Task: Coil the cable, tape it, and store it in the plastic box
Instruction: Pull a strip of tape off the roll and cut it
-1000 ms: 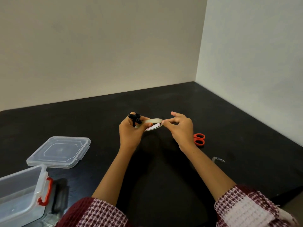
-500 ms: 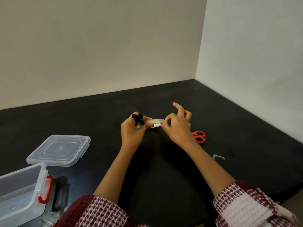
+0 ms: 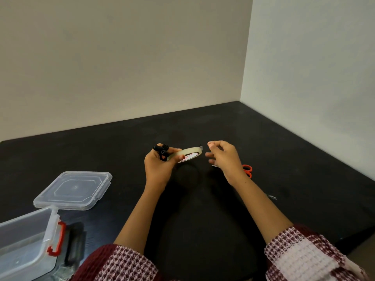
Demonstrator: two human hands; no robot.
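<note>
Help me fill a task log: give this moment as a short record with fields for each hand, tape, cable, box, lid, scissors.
left hand: grips tape roll and cable together
right hand: fingers loosely curled, just off the roll; tape pinch unclear
tape roll: held above the table
cable: black, bunched in left fist, ends poking out
plastic box: open, near left, red latch
lid: flat on table beside box
scissors: orange handles, partly behind right hand
</note>
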